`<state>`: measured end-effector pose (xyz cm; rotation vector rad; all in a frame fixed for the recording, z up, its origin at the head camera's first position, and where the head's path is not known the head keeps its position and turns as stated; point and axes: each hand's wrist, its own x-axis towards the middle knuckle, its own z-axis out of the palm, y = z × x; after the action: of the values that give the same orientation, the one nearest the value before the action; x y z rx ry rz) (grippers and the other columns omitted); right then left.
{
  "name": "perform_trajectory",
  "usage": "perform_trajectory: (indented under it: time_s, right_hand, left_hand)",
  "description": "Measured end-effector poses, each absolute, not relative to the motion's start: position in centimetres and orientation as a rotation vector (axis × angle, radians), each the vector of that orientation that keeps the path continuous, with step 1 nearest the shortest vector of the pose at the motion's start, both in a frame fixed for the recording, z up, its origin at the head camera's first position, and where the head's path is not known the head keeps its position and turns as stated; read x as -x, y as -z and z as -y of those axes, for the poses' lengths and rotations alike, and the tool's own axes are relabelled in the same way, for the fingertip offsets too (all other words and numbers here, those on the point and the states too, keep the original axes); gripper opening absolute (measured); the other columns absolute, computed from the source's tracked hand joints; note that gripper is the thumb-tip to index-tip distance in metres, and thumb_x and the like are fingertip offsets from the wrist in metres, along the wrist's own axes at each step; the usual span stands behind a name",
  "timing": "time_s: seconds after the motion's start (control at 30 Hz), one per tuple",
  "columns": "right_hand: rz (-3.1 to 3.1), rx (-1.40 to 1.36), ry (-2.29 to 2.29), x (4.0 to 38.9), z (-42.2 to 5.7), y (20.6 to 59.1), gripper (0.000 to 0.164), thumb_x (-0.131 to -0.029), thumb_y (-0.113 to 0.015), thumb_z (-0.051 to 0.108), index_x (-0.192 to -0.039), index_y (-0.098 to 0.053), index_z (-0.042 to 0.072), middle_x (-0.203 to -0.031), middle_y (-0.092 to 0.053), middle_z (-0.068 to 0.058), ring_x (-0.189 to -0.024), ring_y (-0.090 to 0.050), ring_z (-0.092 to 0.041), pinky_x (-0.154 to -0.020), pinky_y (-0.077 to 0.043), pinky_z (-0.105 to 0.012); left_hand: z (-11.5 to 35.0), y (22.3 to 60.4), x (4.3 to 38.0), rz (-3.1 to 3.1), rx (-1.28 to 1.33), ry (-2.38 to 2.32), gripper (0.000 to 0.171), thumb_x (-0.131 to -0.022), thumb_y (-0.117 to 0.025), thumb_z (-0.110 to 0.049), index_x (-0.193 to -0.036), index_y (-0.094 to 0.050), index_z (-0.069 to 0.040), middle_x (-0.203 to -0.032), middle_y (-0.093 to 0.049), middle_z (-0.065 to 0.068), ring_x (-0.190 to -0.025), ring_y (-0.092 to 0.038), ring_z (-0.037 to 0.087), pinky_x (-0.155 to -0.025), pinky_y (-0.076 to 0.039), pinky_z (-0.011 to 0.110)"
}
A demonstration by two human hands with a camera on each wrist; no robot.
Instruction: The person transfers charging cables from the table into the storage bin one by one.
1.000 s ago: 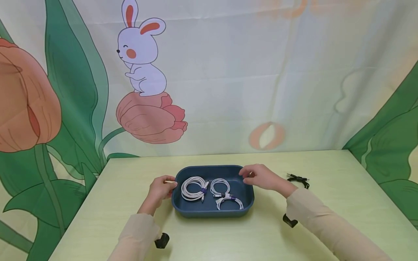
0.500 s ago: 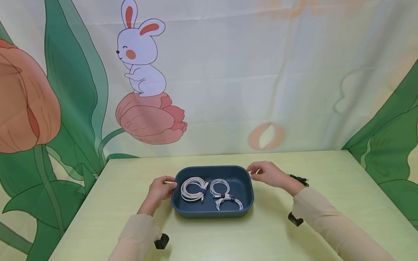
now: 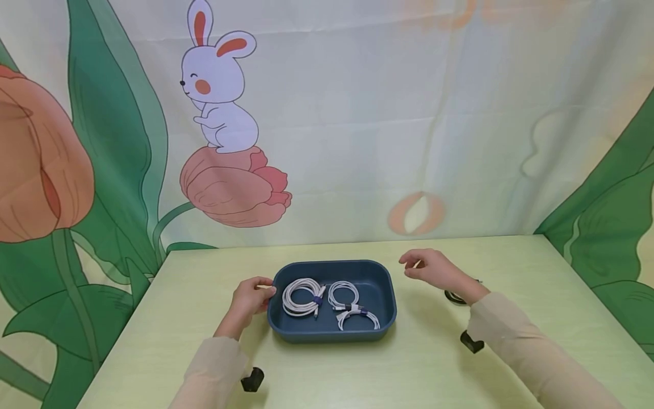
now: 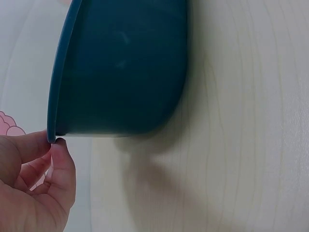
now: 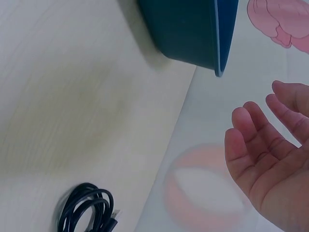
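Note:
A dark blue rectangular bin (image 3: pixel 332 336) stands on the table with coiled white cables inside. The large coil (image 3: pixel 301 297) lies on the left, and two smaller ones, a round coil (image 3: pixel 343 293) and a lower coil (image 3: pixel 359 319), lie on the right; dark purple straps show on them. My left hand (image 3: pixel 250 298) pinches the bin's left rim between thumb and finger, as the left wrist view shows at the rim (image 4: pixel 54 87). Off the bin's right side, my right hand (image 3: pixel 429 268) hovers with relaxed fingers and holds nothing. A coiled black cable (image 5: pixel 87 208) lies on the table, partly hidden by the right forearm in the head view.
The pale wood-grain table (image 3: pixel 332 375) ends at a hanging cloth backdrop (image 3: pixel 332 142) printed with a rabbit and tulips. Black wrist-worn devices, one on the left (image 3: pixel 252 379) and one on the right (image 3: pixel 472 342), hang below the sleeves.
My right hand has left the bin's right rim and moved rightward, its forearm now covering part of the black cable. The left hand and the bin stay in place.

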<state>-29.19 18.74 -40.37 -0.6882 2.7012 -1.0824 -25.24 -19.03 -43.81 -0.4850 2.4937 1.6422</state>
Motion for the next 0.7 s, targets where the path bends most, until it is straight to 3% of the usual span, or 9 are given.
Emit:
perform_trajectory:
  time_s: [0.7]
  right_hand:
    - [-2.740,0.503,1.078,29.5,-22.1,40.4,0.026,-0.086,-0.054,0.015,-0.110,-0.056,0.003,-0.096,-0.059,-0.012,-0.084,-0.054,-0.022,-0.069,-0.046,-0.031]
  left_hand:
    - [19.1,44.0,25.3,-2.494,0.494,-1.632,0.027,-0.085,-0.055,-0.008,-0.111,-0.055,0.000,-0.083,-0.056,0.009,-0.063,-0.052,0.014,-0.056,-0.049,0.023]
